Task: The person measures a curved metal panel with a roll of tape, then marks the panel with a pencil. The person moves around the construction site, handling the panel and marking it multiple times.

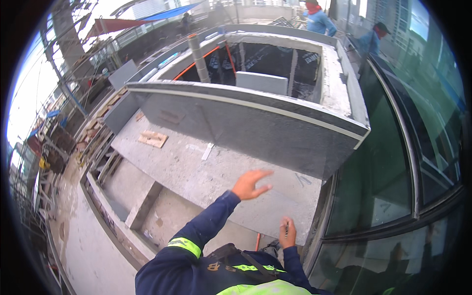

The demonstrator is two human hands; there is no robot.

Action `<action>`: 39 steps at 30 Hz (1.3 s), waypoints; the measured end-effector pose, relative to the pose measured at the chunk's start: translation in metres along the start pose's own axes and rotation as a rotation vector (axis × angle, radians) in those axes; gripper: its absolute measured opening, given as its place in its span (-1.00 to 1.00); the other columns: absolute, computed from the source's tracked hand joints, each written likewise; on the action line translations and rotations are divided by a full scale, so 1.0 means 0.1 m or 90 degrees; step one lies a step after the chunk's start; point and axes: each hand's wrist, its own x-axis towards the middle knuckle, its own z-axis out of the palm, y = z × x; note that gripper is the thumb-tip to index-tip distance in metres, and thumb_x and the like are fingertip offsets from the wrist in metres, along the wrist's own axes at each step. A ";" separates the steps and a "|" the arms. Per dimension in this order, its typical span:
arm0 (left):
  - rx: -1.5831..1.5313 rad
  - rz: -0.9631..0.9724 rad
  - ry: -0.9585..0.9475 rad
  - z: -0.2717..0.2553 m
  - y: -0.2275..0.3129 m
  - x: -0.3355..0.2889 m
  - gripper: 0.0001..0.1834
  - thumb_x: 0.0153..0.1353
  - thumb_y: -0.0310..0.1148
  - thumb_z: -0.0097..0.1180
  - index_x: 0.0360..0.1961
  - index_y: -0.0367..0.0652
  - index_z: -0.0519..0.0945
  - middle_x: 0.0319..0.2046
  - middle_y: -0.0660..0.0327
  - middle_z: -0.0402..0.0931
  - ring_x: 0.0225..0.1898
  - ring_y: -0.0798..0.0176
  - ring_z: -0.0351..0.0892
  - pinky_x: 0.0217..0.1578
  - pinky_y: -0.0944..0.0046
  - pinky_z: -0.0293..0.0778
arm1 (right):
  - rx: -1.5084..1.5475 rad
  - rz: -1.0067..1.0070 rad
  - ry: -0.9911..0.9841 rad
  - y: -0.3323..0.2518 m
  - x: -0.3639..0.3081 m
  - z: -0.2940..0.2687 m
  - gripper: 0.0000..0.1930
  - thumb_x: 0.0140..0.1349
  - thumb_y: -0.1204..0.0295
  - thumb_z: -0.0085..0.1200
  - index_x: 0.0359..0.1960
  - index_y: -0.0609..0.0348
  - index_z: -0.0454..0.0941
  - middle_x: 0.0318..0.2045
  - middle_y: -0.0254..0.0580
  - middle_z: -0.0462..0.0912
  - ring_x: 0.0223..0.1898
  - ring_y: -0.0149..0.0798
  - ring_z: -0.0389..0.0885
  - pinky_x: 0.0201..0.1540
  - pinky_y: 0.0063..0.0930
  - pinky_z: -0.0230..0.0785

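My left hand [250, 184] reaches out over a rough grey concrete ledge [236, 169], its thumb and fingers apart with nothing between them. Closer to my body, my right hand [287, 232] is curled closed above the ledge's right end. A small dark bit shows at its fingers, too small to name. Past my left hand, a narrow white strip [207, 151] lies on the ledge. Farther left rests a wooden float-like board [153, 138]. Thin grey pieces [302, 179] lie near the wall's foot, to the right of my left hand.
A low grey wall [236, 123] with a pale edge strip borders the ledge. Behind it is a deep box lined with black sheeting [260, 59], with an upright pipe [198, 59]. Tall glass panels [373, 172] stand at right. A person in light blue [320, 23] is beyond the box.
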 end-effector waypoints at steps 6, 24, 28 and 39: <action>0.013 -0.833 -0.212 -0.18 -0.61 -5.07 -0.24 0.27 0.22 0.29 0.39 0.06 0.55 0.09 -0.06 0.73 0.15 -0.11 0.71 0.24 -0.02 0.55 | -0.058 -0.035 -0.431 -1.06 -0.92 0.88 -0.46 0.39 0.63 -0.12 0.43 0.18 0.37 0.27 0.30 0.57 0.29 0.23 0.59 0.36 -0.03 0.41; -0.569 -1.495 0.781 0.72 0.77 -7.82 -0.51 0.45 -0.03 0.15 0.27 -0.04 0.54 -0.20 0.08 0.68 -0.27 -0.02 0.76 -0.27 -0.12 0.67 | -0.018 -0.393 -0.997 -3.10 -0.63 3.47 -0.38 0.29 0.78 -0.14 0.40 0.15 0.47 0.32 0.12 0.59 0.38 0.08 0.54 0.41 -0.24 0.39; -0.498 -1.408 0.563 0.49 0.18 -7.47 -0.44 0.44 -0.05 0.17 0.35 -0.06 0.48 -0.14 0.04 0.69 -0.28 0.02 0.76 -0.32 -0.05 0.66 | 0.019 -0.422 -0.867 -3.41 -0.23 4.44 -0.38 0.30 0.76 -0.10 0.42 0.12 0.46 0.24 0.16 0.65 0.32 0.10 0.60 0.33 -0.27 0.46; -0.285 -1.169 1.090 -2.31 -1.48 -7.88 -0.33 0.47 -0.05 0.18 0.48 -0.05 0.32 0.02 0.01 0.63 -0.24 0.01 0.75 -0.32 0.01 0.67 | 0.150 -0.437 -0.990 -4.32 0.01 5.97 -0.37 0.23 0.63 0.13 0.40 0.06 0.51 0.31 -0.02 0.63 0.22 0.05 0.69 0.26 -0.21 0.55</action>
